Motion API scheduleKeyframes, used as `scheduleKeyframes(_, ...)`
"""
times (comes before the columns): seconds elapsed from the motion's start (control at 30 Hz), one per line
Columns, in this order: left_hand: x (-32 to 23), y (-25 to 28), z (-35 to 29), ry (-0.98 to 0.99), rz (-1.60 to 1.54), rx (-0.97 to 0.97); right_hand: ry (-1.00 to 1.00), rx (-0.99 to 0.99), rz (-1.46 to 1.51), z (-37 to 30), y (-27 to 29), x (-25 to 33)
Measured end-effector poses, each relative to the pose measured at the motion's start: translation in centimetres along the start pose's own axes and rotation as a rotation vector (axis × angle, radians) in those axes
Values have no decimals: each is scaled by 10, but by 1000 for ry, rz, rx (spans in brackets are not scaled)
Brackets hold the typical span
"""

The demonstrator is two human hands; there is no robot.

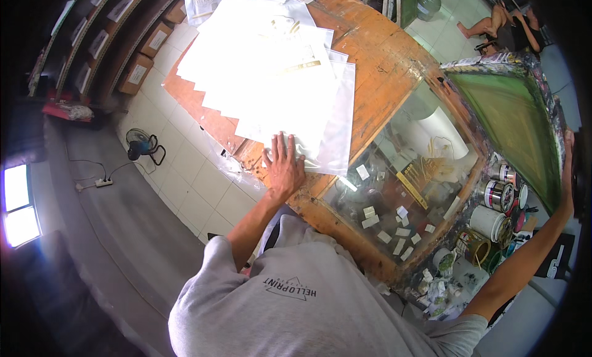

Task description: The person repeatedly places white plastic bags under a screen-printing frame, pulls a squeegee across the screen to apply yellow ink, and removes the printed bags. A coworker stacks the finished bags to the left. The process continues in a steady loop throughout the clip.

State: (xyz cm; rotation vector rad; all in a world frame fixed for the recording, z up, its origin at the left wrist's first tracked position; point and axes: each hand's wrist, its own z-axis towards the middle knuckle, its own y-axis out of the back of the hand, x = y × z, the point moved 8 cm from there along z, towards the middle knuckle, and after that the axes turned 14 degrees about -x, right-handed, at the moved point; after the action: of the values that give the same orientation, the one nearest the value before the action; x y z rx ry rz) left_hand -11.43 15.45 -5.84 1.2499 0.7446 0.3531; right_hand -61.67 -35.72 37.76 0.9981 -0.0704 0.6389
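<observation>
My left hand [285, 170] lies flat with fingers spread on the near corner of a fanned stack of white and clear plastic bags [265, 79]. Gold print shows on one of the upper bags. At the far right my right hand [567, 172] grips the outer edge of a screen printing frame [505, 104] with green mesh, which stands raised and tilted. Beside the bags, a glass plate [370, 199] is set into the wooden table. Small white pieces [402, 232], a gold printed pattern [425, 175] and a curled white sheet [447, 130] show on it.
Paint cans [498, 195] and used tubs crowd the right side below the frame. The wooden table [364, 33] extends behind the bags. To the left are a floor fan [140, 146], a power strip [103, 182] and shelves with boxes [135, 70]. Another person [509, 30] sits at the far right.
</observation>
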Motion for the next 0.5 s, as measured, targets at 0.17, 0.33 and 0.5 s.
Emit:
scheduleKeyframes(0.17,-55,13,22,-120,-34,-93,-41,-14,-9,-21,-3,19)
scheduleKeyframes(0.33,-182,-72,14,-535,-82,-17,-76,-58,-67,-41,-9,53)
scheduleKeyframes(0.5,-318,-126,-25,-798,-138,69,67,37,30,-58,-4,81)
